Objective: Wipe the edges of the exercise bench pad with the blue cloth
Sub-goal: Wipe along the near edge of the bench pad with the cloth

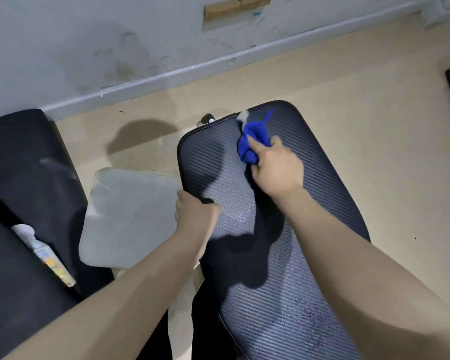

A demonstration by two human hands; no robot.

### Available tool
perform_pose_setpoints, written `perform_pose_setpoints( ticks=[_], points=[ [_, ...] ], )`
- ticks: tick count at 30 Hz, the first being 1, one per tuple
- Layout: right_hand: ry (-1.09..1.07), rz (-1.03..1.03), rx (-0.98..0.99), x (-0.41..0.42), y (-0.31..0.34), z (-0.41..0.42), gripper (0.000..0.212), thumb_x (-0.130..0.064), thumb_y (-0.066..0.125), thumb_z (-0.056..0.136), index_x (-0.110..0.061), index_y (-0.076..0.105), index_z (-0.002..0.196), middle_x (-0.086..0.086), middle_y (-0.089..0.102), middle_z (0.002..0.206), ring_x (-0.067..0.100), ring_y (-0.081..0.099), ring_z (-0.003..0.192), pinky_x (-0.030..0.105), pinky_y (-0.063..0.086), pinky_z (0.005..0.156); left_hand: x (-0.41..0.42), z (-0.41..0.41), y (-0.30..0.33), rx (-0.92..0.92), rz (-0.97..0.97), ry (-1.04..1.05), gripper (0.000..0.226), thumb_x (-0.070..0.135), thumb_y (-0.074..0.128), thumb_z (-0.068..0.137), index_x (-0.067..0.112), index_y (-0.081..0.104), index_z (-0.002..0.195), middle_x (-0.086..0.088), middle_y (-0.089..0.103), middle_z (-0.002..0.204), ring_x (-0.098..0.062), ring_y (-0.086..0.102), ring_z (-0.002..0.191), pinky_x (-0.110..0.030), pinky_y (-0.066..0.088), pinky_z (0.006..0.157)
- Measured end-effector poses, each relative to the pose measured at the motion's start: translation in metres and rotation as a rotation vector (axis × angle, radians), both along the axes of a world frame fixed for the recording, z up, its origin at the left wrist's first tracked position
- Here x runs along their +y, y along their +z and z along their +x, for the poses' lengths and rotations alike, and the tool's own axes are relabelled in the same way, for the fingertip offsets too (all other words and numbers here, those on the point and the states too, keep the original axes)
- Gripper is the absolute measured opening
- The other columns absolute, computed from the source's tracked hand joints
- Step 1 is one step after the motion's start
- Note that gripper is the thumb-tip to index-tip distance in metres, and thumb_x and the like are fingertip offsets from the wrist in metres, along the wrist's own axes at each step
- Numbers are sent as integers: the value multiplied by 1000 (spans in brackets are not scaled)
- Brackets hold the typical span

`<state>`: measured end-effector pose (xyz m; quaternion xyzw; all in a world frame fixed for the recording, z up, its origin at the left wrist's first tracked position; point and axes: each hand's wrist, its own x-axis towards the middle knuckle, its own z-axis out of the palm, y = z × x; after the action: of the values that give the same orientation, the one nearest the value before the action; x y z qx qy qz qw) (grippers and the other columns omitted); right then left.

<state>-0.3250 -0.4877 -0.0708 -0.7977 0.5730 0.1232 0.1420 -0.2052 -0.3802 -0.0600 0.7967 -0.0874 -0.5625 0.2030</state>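
Observation:
The dark ribbed exercise bench pad (320,193) runs from the bottom centre up to a rounded far end. My right hand (276,167) is shut on the bunched blue cloth (253,140), which rests on the pad's top surface near the far edge. A loose corner of the cloth sticks up toward that edge, next to a pale scrap at the rim. My left hand (192,214) grips the pad's left edge, fingers curled over the rim. Part of the pad surface looks wet and shiny.
A grey flat cushion (125,216) lies on the floor left of the bench. A black padded piece (24,178) at far left carries a spray bottle (44,253). The wall and baseboard (166,74) run behind; beige floor lies to the right.

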Motion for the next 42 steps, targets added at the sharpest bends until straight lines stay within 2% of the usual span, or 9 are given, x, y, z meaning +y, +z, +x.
perform_pose_setpoints(
  ticks=[6, 8, 14, 20, 22, 25, 28, 37, 42],
  points=[
    [285, -9, -24, 55, 5, -11, 61, -32, 74, 65, -28, 58, 124, 12, 60, 91, 31, 62, 68, 32, 48, 53, -6, -23, 1, -29, 113, -34, 120, 22, 76, 73, 10, -16, 149, -7, 0, 159, -28, 12, 146, -43, 21, 117],
    [405, 74, -20, 48, 8, -29, 62, -32, 72, 71, -32, 52, 130, 12, 59, 97, 32, 62, 75, 33, 48, 57, -9, -29, 2, -60, 136, -59, 127, 29, 79, 71, 10, -20, 148, -6, -4, 160, -25, 6, 147, -41, 16, 118],
    [-120, -42, 73, -18, -1, -69, 55, -26, 53, 84, -32, 39, 137, 17, 47, 124, 38, 55, 102, 40, 47, 76, -9, -37, -8, -140, 153, -77, 137, 37, 83, 65, 9, -23, 147, -8, -6, 158, -26, 2, 146, -42, 10, 119],
    [158, 1, 19, 40, 3, -73, 57, -25, 73, 65, -22, 59, 121, 16, 59, 89, 36, 61, 69, 37, 49, 54, -13, -41, -4, -159, 161, -28, 139, 38, 83, 63, 10, -24, 147, -8, -9, 159, -25, -1, 147, -43, 8, 119],
    [213, 52, 15, 35, 5, -84, 58, -26, 69, 71, -27, 54, 127, 15, 58, 96, 36, 62, 76, 39, 51, 59, -16, -41, -2, -156, 190, -26, 140, 41, 83, 63, 10, -25, 146, -7, -11, 159, -24, -3, 147, -43, 8, 119],
    [-31, 84, 54, -5, 3, -102, 55, -28, 53, 85, -35, 38, 138, 14, 49, 116, 37, 57, 98, 40, 48, 75, -20, -42, -4, -158, 236, -58, 142, 44, 83, 62, 10, -28, 145, -6, -15, 158, -25, -5, 147, -44, 11, 118],
    [-219, 12, 34, -27, 0, -108, 51, -25, 53, 84, -32, 43, 134, 16, 49, 115, 40, 57, 95, 41, 48, 74, -18, -43, -8, -174, 222, -58, 141, 41, 83, 64, 10, -29, 144, -6, -19, 158, -26, -4, 146, -43, 13, 117],
    [-64, 253, 17, 34, 12, -106, 56, -35, 52, 86, -38, 35, 139, 10, 50, 127, 36, 58, 106, 39, 47, 85, -15, -43, 0, -127, 163, -56, 140, 39, 82, 66, 11, -31, 144, -4, -26, 157, -25, -12, 147, -44, 7, 118],
    [-352, 80, -26, -7, 4, -103, 51, -29, 50, 87, -34, 41, 137, 13, 50, 124, 38, 57, 104, 39, 46, 83, -10, -42, -5, -131, 127, -67, 135, 33, 80, 71, 10, -31, 144, -5, -27, 156, -27, -11, 147, -43, 6, 118]
  ],
)
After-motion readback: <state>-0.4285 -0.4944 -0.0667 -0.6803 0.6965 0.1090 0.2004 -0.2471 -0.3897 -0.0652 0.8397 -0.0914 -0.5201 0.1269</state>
